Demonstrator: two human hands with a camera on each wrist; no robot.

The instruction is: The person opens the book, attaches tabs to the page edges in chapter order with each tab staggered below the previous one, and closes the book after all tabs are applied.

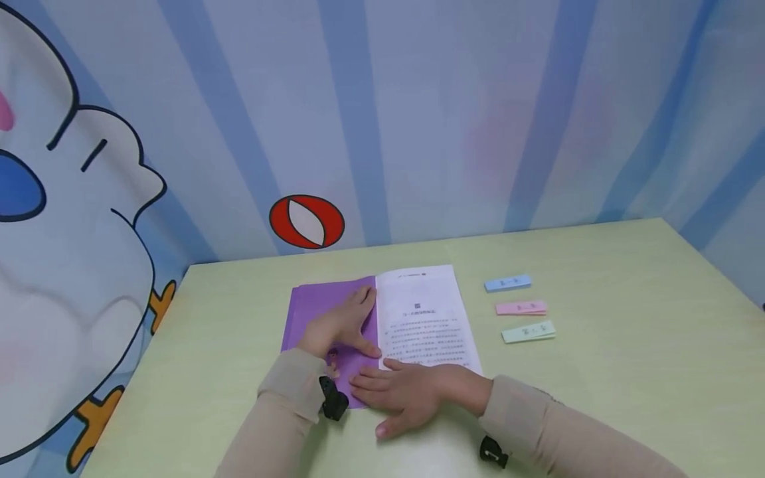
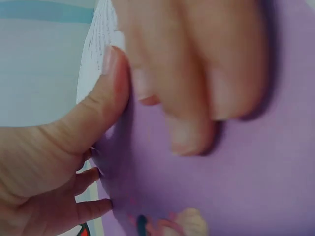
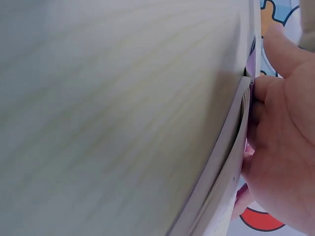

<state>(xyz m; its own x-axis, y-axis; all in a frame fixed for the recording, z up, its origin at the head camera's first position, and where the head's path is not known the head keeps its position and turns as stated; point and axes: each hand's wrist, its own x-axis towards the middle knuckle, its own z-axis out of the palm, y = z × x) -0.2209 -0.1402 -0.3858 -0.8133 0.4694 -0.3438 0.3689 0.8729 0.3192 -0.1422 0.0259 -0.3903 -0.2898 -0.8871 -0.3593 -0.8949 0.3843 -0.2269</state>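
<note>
An open book lies on the table, with a purple page on the left and a white printed page on the right. My left hand rests on the purple side, its fingers along the fold and its thumb extended across it. Lower down, my right hand lies over the bottom of the book, fingers straight and pointing left, thumb off the near edge. In the left wrist view, blurred fingers of the right hand touch the purple page. The book's page edges show beside my right palm in the right wrist view.
Right of the book lie three small paper strips with printed marks: a blue strip, a pink strip and a green strip. The pale table meets a blue striped backdrop carrying cartoon drawings.
</note>
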